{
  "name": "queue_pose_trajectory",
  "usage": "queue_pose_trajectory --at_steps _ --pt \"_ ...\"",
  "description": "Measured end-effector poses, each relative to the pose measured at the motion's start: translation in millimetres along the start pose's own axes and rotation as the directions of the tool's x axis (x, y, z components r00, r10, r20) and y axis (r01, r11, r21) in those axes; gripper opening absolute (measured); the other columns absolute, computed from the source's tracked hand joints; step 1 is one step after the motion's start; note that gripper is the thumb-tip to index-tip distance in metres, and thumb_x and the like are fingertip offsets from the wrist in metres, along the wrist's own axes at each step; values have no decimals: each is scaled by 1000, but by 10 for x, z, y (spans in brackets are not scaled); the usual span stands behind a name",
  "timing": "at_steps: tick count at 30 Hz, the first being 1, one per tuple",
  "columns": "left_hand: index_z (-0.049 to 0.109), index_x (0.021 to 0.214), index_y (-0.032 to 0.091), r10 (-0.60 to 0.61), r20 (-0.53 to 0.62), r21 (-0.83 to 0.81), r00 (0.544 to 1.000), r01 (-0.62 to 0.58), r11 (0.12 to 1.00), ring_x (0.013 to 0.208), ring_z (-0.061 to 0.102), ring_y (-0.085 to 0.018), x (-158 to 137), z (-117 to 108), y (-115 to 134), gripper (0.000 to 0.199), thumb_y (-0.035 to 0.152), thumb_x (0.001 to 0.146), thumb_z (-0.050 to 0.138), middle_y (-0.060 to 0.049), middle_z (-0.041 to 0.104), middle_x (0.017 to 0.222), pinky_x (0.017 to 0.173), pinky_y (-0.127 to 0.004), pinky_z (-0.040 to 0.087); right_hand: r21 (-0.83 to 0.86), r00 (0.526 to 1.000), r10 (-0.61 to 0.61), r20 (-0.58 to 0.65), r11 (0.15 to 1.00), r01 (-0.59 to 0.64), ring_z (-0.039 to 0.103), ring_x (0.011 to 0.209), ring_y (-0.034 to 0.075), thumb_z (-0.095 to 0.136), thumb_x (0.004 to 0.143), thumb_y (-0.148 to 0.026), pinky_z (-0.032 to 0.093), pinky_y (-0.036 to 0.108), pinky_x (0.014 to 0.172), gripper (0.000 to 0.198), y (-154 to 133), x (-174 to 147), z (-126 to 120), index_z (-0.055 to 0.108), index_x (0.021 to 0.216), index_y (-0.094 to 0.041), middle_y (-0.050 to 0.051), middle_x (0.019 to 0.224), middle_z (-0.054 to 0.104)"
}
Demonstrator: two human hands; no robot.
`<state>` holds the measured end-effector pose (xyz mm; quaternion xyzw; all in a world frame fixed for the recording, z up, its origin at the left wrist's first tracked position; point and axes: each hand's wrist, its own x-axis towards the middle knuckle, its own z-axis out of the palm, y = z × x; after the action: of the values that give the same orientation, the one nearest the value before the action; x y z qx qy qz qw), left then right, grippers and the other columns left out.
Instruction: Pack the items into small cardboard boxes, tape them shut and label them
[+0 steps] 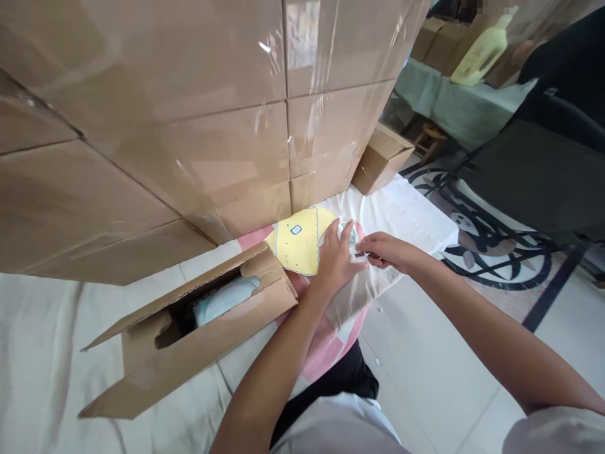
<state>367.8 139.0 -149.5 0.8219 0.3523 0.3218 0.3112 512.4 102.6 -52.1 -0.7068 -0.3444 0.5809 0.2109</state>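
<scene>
- Grip first: the person's bare right hand [390,252], right of centre in the frame, seemed to pinch the right side of a small white object with greenish print [353,235] between thumb and fingertips.
- At centre, the bare left hand [336,258] arched over the object's left side, fingers spread; whether it pressed down could not be told.
- The object sat between both hands, right of a yellow, blue-outlined flat piece [297,243], over a table covered in white cloth [416,211].
- Good work probably called for a light pinch, the left hand steadying the opposite side.
- Angling the left fingers aside would likely have given a better view.
- Care seemed wise around the open brown cardboard box [236,331], lower left of centre: the left forearm passed right beside its end.
</scene>
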Motion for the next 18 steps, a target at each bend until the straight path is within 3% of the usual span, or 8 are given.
queue_pose_trajectory --at_steps 7,13,18 --pt "25 153 24 9 -52 46 999 -7 999 151 28 -35 -41 2 91 98 35 73 81 -18 26 161 117 -56 39 -31 991 -24 -133 999 20 30 48 8 70 81 -39 22 24 46 35 66 -69 63 44 64 -22 -5 49 41" --pt "29 151 21 7 -60 47 998 -4 999 150 30 -38 -35 -16 98 92 39 75 78 -20 27 160 118 -54 38 41 986 -111 -126 992 117 26 48 9 66 82 -44 18 27 45 42 108 -190 -4 40 58 -22 -3 49 36" --pt "28 151 20 48 -72 77 996 -43 996 150 30 -35 -29 -1 46 91 53 81 75 -20 28 159 121 -51 34 49 991 -89 -104 994 94 25 49 9 70 81 -48 19 27 45 44 317 -227 33 42 59 -22 -4 51 35"
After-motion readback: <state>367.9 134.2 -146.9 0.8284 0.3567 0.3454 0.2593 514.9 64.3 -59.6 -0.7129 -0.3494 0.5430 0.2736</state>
